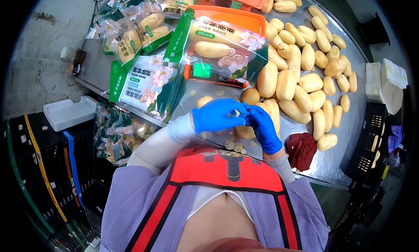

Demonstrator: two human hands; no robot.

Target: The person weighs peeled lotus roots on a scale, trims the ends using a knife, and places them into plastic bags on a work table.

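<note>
My left hand [218, 115] and my right hand [265, 132], both in blue gloves, meet fingertip to fingertip above the near edge of the metal table. The fingers of each are curled and pinched together; whatever may be between them is too small or hidden. Under and beside them lie pale peeled lotus root pieces [245, 132] and small cut scraps [235, 146]. Just beyond, a clear printed bag with lotus root inside [212, 50] rests on an orange scale [244, 19], whose green-lit display [201, 70] shows through the bag.
Many lotus root segments [286, 84] cover the table's right side. Flat printed bags [146, 84] lie left of the scale, with filled bags [150, 27] behind. A dark red cloth [301, 151] sits at the near right. Black crates [37, 164] and a white tray [70, 112] stand left.
</note>
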